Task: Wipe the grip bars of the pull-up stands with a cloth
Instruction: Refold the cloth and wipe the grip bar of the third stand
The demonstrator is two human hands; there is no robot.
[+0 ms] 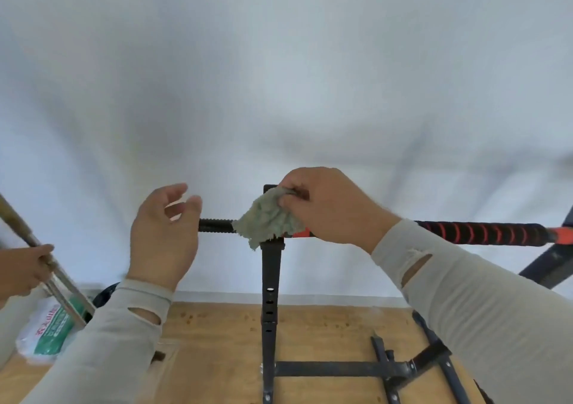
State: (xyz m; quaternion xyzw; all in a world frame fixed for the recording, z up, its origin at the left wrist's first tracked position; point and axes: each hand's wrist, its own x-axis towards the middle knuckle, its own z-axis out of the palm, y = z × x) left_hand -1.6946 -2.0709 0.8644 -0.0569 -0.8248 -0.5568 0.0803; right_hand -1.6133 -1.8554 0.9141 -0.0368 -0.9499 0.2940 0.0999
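Observation:
A black pull-up stand has a horizontal grip bar [480,233] wrapped in black and red, carried on a black upright post [270,295]. My right hand [325,208] pinches a crumpled grey-green cloth [268,220] and holds it against the bar where it meets the post. A short black threaded stretch of the bar [215,225] shows left of the cloth. My left hand [164,233] hovers just left of that stretch with fingers loosely curled, holding nothing.
At the far left another person's hand [21,267] grips a slanted metal pole [46,264]. A white and green plastic bag [46,332] lies on the wooden floor [217,335]. The stand's black base struts [341,369] spread across the floor. Behind is a white wall.

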